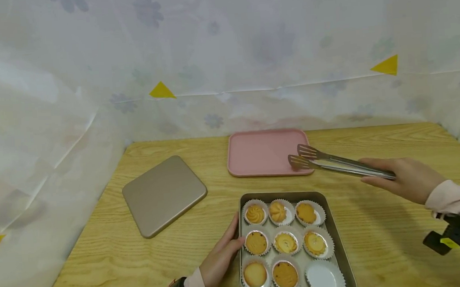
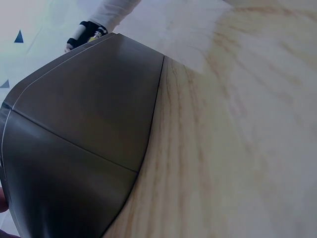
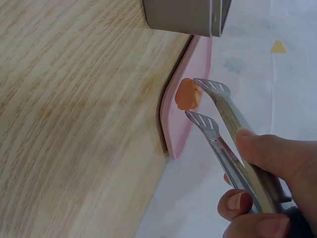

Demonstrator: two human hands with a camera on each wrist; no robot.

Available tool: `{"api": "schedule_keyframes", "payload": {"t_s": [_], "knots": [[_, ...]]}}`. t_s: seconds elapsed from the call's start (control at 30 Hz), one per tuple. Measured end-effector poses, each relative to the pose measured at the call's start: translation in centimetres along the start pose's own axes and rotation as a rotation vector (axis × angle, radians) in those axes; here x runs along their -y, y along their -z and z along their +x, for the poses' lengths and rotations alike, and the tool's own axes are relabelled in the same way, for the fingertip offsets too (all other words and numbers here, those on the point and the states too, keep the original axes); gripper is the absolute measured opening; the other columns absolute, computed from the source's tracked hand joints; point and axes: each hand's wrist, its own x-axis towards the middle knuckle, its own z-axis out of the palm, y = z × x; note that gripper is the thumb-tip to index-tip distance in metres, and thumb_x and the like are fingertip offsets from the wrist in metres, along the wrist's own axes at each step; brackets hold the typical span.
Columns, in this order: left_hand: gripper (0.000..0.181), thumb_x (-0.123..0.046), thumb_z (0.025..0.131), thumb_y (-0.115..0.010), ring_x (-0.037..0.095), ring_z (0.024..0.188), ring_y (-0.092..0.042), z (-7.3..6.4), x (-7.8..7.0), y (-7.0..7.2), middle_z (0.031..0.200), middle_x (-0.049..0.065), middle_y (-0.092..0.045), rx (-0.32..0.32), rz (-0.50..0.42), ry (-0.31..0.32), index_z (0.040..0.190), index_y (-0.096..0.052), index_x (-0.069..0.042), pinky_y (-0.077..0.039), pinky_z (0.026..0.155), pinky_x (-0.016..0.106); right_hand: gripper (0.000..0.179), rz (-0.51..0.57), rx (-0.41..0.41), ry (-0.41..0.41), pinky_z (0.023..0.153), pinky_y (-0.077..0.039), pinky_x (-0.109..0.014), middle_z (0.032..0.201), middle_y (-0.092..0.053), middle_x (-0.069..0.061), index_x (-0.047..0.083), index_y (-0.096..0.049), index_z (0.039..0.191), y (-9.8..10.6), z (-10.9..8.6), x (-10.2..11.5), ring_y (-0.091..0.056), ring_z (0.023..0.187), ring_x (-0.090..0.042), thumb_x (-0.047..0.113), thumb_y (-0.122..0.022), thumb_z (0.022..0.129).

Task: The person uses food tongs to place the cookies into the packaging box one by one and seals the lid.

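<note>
In the head view my right hand (image 1: 406, 179) grips metal tongs (image 1: 346, 163) above the right part of a pink tray (image 1: 258, 155). The tongs' slotted tips stand apart. A golden-brown cookie (image 3: 187, 94) is just beyond those tips, over the tray, in the right wrist view; whether the tips touch it I cannot tell. My left hand (image 1: 220, 260) holds the left wall of a rectangular metal tin (image 1: 340, 242), thumb over the rim. Several cookies (image 1: 285, 243) sit there in white paper cups, and the near-right paper cup (image 1: 325, 278) holds none.
A flat metal lid (image 1: 165, 195) lies on the wooden table (image 1: 102, 256) to the left of the tin. Pale floral sheeting (image 1: 224, 51) hangs behind the table and along its sides, with yellow triangles (image 1: 161, 91) on it.
</note>
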Motion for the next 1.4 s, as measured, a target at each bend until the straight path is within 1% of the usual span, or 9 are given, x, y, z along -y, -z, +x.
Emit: {"api": "schedule_keyframes", "payload": {"t_s": [0.07,0.2,0.43,0.5,0.6,0.67,0.87,1.13,1.4], "knots": [[0.068,-0.024,0.101,-0.044,0.037,0.147,0.01,0.0,0.0,0.0,0.162,0.016,0.002,0.0,0.001,-0.003,0.156,-0.007,-0.01,0.007,0.116,0.059,0.056,-0.011,0.004,-0.002,0.051,-0.035,-0.025,0.108,-0.067,-0.028,-0.003,-0.053,0.135,0.2,-0.1,0.2,-0.042,0.047,-0.001,0.031,-0.065,0.092],[0.068,-0.024,0.101,-0.044,0.036,0.147,0.01,0.0,0.0,0.0,0.162,0.016,0.002,0.001,0.002,-0.01,0.156,-0.007,-0.009,0.008,0.116,0.058,0.055,-0.026,-0.007,0.005,0.05,-0.036,-0.025,0.107,-0.068,-0.028,-0.004,-0.054,0.134,0.4,-0.2,0.5,-0.041,0.046,0.0,0.03,-0.066,0.092],[0.068,-0.024,0.101,-0.044,0.037,0.147,0.009,0.0,0.0,0.0,0.162,0.016,0.002,0.001,0.001,0.0,0.156,-0.007,-0.009,0.007,0.116,0.058,0.056,-0.039,-0.015,0.001,0.048,-0.032,-0.025,0.079,-0.07,-0.009,-0.003,-0.055,0.133,0.1,-0.1,0.4,-0.036,0.041,-0.004,0.032,-0.066,0.091],[0.068,-0.025,0.101,-0.044,0.036,0.147,0.009,0.0,-0.1,0.0,0.162,0.016,0.002,0.001,0.006,0.002,0.156,-0.007,-0.009,0.007,0.116,0.058,0.057,-0.029,-0.016,0.006,0.049,-0.033,-0.025,0.083,-0.071,-0.013,-0.003,-0.055,0.133,0.0,0.0,0.4,-0.037,0.041,-0.003,0.033,-0.067,0.091],[0.068,-0.026,0.101,-0.044,0.036,0.147,0.009,0.0,-0.1,0.0,0.162,0.016,0.002,0.001,0.014,0.006,0.156,-0.007,-0.01,0.007,0.116,0.058,0.057,-0.007,-0.006,0.019,0.05,-0.034,-0.025,0.102,-0.069,-0.026,-0.003,-0.055,0.134,-0.1,0.2,0.5,-0.04,0.044,-0.001,0.033,-0.067,0.091],[0.068,-0.026,0.101,-0.044,0.036,0.147,0.009,0.0,-0.1,0.0,0.162,0.016,0.002,0.0,0.022,0.008,0.157,-0.007,-0.011,0.007,0.116,0.059,0.057,-0.002,-0.002,0.027,0.051,-0.035,-0.025,0.108,-0.067,-0.028,-0.003,-0.055,0.133,-0.3,0.4,0.5,-0.042,0.047,0.0,0.032,-0.068,0.09],[0.068,-0.025,0.101,-0.043,0.036,0.147,0.008,0.1,0.0,0.0,0.162,0.016,0.002,0.001,0.027,0.004,0.157,-0.007,-0.011,0.006,0.116,0.058,0.057,-0.016,-0.021,0.046,0.051,-0.034,-0.026,0.094,-0.071,-0.021,-0.004,-0.057,0.131,-1.0,1.1,0.9,-0.043,0.051,-0.003,0.033,-0.069,0.089],[0.068,-0.024,0.101,-0.043,0.035,0.147,0.009,0.1,0.0,-0.1,0.162,0.015,0.002,0.014,0.01,-0.011,0.157,-0.006,-0.011,0.007,0.116,0.057,0.055,-0.029,-0.013,0.059,0.051,-0.038,-0.028,0.1,-0.07,-0.026,-0.004,-0.057,0.13,-1.4,1.6,1.2,-0.049,0.053,-0.005,0.031,-0.068,0.089],[0.068,-0.024,0.101,-0.043,0.035,0.147,0.009,0.1,0.0,0.0,0.162,0.015,0.003,0.008,0.012,-0.007,0.157,-0.006,-0.011,0.007,0.116,0.058,0.053,-0.025,-0.035,0.076,0.05,-0.035,-0.026,0.088,-0.072,-0.018,-0.004,-0.058,0.13,-1.6,1.6,1.2,-0.043,0.05,-0.005,0.029,-0.068,0.09]]}}
